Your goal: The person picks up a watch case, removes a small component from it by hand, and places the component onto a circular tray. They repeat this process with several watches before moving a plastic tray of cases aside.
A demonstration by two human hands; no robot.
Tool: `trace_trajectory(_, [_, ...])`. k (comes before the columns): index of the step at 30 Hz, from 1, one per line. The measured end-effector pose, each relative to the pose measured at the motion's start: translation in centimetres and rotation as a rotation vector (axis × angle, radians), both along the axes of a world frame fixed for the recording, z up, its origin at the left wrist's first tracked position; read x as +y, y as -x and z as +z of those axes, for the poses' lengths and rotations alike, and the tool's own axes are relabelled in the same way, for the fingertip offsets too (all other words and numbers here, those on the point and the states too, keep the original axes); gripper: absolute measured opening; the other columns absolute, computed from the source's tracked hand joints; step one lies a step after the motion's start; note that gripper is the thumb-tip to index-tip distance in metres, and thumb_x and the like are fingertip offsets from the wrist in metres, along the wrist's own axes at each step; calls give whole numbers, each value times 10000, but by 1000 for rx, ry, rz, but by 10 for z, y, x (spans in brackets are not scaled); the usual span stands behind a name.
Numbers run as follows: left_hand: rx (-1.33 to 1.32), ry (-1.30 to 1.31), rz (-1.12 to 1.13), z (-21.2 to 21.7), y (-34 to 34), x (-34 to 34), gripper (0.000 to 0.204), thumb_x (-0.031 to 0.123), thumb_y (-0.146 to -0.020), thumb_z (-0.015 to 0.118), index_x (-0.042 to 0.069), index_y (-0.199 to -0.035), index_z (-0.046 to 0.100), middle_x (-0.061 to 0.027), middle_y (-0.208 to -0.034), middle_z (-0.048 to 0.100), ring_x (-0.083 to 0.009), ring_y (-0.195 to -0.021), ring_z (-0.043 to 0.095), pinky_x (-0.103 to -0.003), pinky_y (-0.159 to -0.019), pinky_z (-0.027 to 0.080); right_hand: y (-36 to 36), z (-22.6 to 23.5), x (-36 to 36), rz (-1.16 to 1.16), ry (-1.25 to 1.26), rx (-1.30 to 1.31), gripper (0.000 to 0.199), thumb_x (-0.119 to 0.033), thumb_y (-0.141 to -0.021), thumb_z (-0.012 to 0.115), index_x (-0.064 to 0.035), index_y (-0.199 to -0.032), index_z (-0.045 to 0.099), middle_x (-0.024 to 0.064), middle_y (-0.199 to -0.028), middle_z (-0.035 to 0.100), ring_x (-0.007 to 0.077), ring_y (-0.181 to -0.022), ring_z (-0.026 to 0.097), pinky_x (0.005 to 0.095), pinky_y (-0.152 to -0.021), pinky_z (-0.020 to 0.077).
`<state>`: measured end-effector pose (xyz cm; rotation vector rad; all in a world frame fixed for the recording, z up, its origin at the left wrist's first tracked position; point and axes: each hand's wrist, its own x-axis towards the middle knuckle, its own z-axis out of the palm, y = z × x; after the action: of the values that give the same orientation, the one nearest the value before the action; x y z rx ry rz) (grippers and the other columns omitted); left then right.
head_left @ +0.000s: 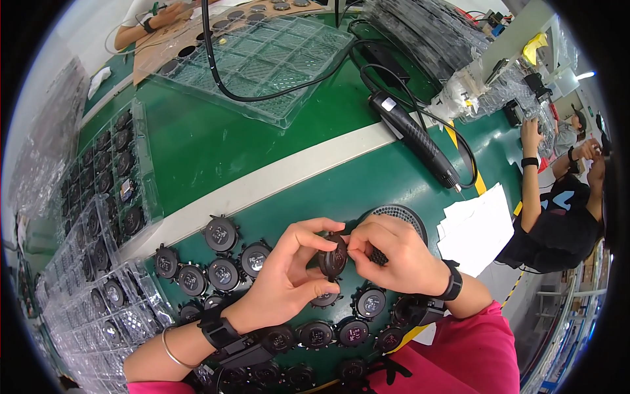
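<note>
My left hand (285,279) holds a small round black disc part (333,259) upright between thumb and fingers. My right hand (394,253) pinches the same part at its right edge with thumb and forefinger. Both hands hover over the green table (216,151), above several identical round black parts (223,272) laid out in rows. A black band sits on each wrist, and a thin bangle on my left forearm.
Clear plastic trays (262,59) lie at the back; trays holding black parts (111,171) stand at the left. A black corded hand tool (417,138) lies at the right of centre, beside white paper sheets (478,226) and a round perforated vent (401,217). Other people work at the right and far back left.
</note>
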<state>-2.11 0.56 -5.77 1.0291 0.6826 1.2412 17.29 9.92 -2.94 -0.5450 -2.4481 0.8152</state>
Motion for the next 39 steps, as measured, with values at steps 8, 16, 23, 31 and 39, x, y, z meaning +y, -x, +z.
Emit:
trace_trajectory(8, [5,16,30,0,-2,-1,508,167,-919,636,39,-1348,395,-172,-1428,382,-232,-1193,538,-339,-897,526,-4,12,8,108,57,-34,212,73,-677,654,-17,-843,555,88,-772,569,268,-688,575,340,-607,463])
trace_trajectory(16, [56,174,-139,8,2,-2,571,427,-1035,330,17,-1430,370,-73,-1238,564,-102,-835,574,-215,-720,465,-13,23,18,87,-124,-217,213,62,-702,658,-17,-883,581,102,-824,591,290,-741,592,354,-646,477])
trace_trajectory(23, [103,228,-223,9,1,-3,571,432,-1042,296,1,-1394,427,-41,-1139,611,-69,-748,540,-196,-658,445,-6,12,6,111,-102,64,216,13,-741,706,-31,-932,616,89,-866,619,266,-763,617,355,-653,488])
trace_trajectory(31, [143,278,-228,9,0,-4,538,389,-1054,285,-13,-1376,443,-11,-1041,632,-52,-733,522,-191,-649,438,-3,11,6,182,-177,-12,234,13,-710,715,-36,-914,611,80,-839,606,259,-715,594,340,-615,465])
trace_trajectory(39, [232,237,-183,6,-2,-7,475,365,-1058,276,-11,-1299,440,-25,-991,617,-71,-789,527,-217,-699,442,-2,8,3,171,-205,-34,223,26,-696,695,-25,-879,578,84,-808,584,264,-679,569,346,-598,454])
